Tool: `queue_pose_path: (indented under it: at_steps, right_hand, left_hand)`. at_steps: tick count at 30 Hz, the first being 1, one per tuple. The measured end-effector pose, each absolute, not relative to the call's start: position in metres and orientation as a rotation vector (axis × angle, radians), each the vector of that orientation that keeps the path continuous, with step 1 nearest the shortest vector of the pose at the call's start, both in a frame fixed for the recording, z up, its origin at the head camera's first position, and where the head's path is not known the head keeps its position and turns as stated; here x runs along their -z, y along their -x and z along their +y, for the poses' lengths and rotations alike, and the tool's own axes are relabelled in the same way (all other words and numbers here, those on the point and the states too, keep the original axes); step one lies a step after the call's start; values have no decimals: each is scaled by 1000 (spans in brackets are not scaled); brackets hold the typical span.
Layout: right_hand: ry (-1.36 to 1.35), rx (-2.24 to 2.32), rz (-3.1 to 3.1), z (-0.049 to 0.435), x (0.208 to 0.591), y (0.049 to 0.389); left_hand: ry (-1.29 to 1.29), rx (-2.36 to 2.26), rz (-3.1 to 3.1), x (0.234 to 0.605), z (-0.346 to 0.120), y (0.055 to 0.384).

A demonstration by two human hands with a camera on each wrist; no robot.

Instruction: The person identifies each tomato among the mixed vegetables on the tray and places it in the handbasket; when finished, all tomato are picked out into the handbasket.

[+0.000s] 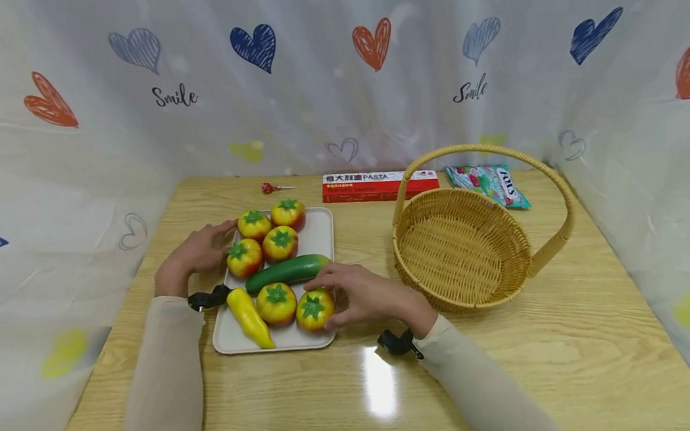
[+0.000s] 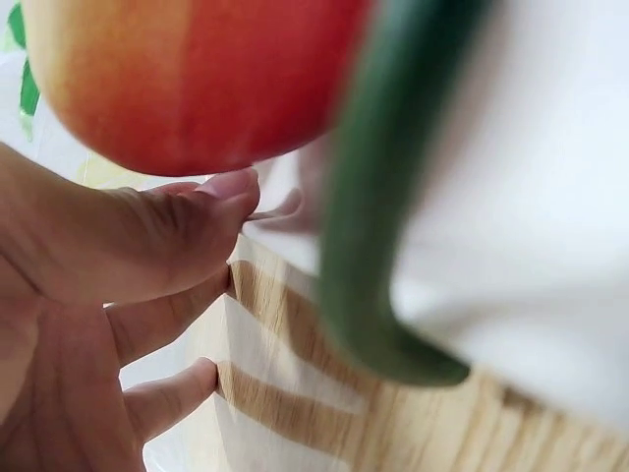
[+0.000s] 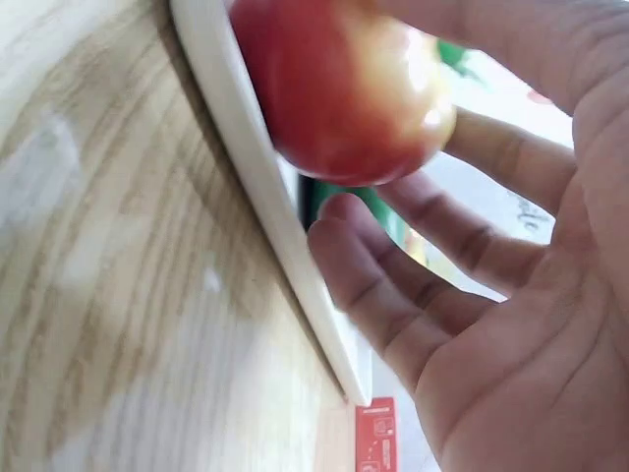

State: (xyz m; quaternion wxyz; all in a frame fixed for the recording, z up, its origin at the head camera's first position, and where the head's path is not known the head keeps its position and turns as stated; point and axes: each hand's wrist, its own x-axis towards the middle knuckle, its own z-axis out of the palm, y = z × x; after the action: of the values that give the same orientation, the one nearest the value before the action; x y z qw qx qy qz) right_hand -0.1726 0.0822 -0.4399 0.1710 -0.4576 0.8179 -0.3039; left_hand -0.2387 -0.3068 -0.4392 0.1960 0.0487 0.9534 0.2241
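Observation:
The right hand [image 1: 370,293] curls its thumb and fingers around a red-and-yellow tomato [image 1: 314,311] with a green star-shaped top, at the near right corner of a white tray [image 1: 319,230]. In the right wrist view the same tomato [image 3: 344,98] sits between thumb and fingers, close over the tray rim [image 3: 231,108]. At the tray's left edge is the left hand [image 1: 200,249], fingers extended, its thumb close beside a tomato [image 2: 197,79]. Also on the tray lie a dark green cucumber [image 1: 288,273], a yellow pepper [image 1: 250,318] and several more tomatoes [image 1: 281,243].
To the right stands a wicker basket [image 1: 452,301] with a tall arched handle. Behind are a red pasta box [image 1: 361,189], a teal snack bag [image 1: 495,185] and a small red lollipop [image 1: 268,188]. A curtain with hearts closes off the back of the wooden table [image 1: 429,392].

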Motion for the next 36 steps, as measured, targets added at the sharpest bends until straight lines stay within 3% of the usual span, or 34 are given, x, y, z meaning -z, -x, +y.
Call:
queue_pose_path:
  at_steps: [14, 23, 29, 36]
  right_hand:
    - [1261, 925, 2285, 84, 438, 170]
    - [1237, 1126, 2420, 111, 401, 167]
    - [1014, 1433, 2547, 155, 383, 163]
    - [647, 1556, 2737, 205, 388, 161]
  left_hand:
    - [-123, -667, 2661, 438, -305, 238]
    - [-101, -679, 2656, 439, -307, 237]
    - [-120, -670, 2662, 438, -306, 237]
    - [-126, -682, 2662, 437, -307, 237]
